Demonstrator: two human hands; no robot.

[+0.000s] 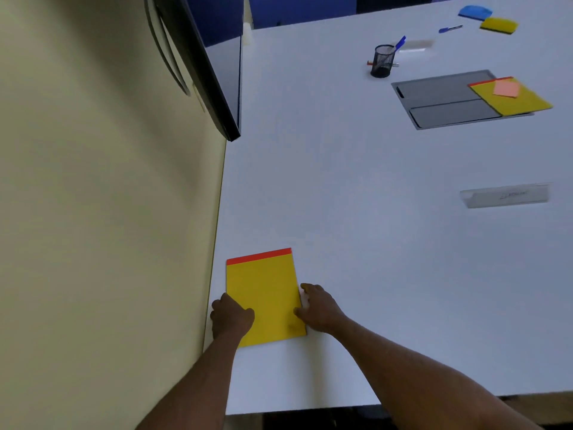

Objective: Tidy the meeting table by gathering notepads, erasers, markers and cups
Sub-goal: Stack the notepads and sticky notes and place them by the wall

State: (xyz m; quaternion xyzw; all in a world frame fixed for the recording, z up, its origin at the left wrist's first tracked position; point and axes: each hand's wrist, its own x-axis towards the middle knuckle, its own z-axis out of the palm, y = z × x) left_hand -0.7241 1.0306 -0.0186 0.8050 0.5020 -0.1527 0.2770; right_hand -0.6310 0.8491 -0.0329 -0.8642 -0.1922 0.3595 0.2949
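- The step in hand is judged to be the gathering of the first notepad: a yellow rectangular notepad with a red-orange binding strip [263, 297] is lying flat on the white tabletop [356, 212], near its front left corner, just beside the pale wall.
- The left hand [232, 316] is placed at the pad's left edge, with its fingers curled; the grip looks loosely closed against that edge, but whether the pad is actually pinched cannot be told.
- The right hand [319, 308] is set at the pad's right edge, the fingers spread and partly open, the fingertips touching the edge and the thumb resting on the cover near the lower right corner. Nothing is lifted yet.
- The next move is judged to call for the pad to be raised or slid from both edges and carried toward the other things.
- Well apart, at the far right, a second yellow notepad with a pink sticky note on it [511, 96] is seen lying partly over a grey recessed panel [446, 99].
- Beyond, a black mesh pen cup [382, 62] holding a blue marker, a loose blue marker [450, 28], a blue eraser [475, 11] and a yellow eraser [499, 25] are left to be collected.
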